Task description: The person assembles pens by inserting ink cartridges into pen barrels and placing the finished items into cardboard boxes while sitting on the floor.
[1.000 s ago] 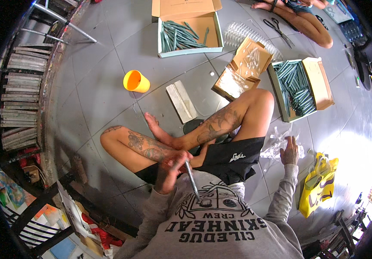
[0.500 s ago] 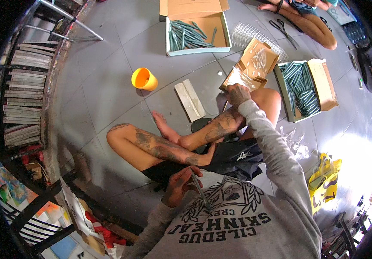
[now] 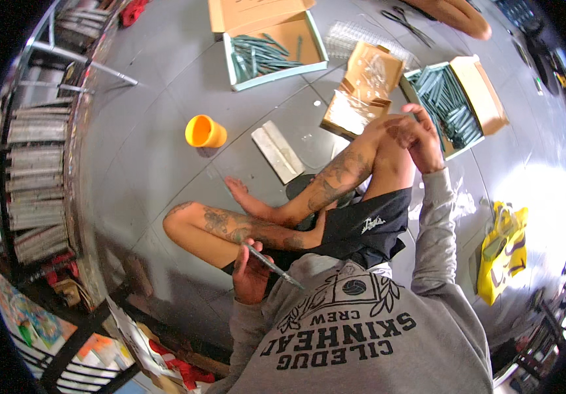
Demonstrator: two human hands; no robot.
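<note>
My left hand (image 3: 250,274) is closed round a slim dark green pen (image 3: 273,265), which slants down across the front of my sweatshirt. My right hand (image 3: 419,136) is raised beside my right knee with its fingers curled; anything small between the fingertips cannot be made out. Close by, a shallow brown cardboard box (image 3: 344,113) lies unfolded with small clear and whitish pieces in it. Right of that hand stands an open box (image 3: 452,150) full of similar dark green pens. Another open pen box (image 3: 279,77) sits farther off, partly filled.
On the grey tiled floor stand a yellow cup (image 3: 206,133) and a pale flat block (image 3: 277,152). Rows of clear plastic pieces (image 3: 361,47) and black scissors (image 3: 409,27) lie farther away, near another person's leg (image 3: 463,16). A yellow bag (image 3: 503,253) rests at right, shelves (image 3: 39,171) at left.
My right hand has left the small brown box and come right and back, above my knee. My left hand has shifted slightly left and up with the pen, which now lies flatter.
</note>
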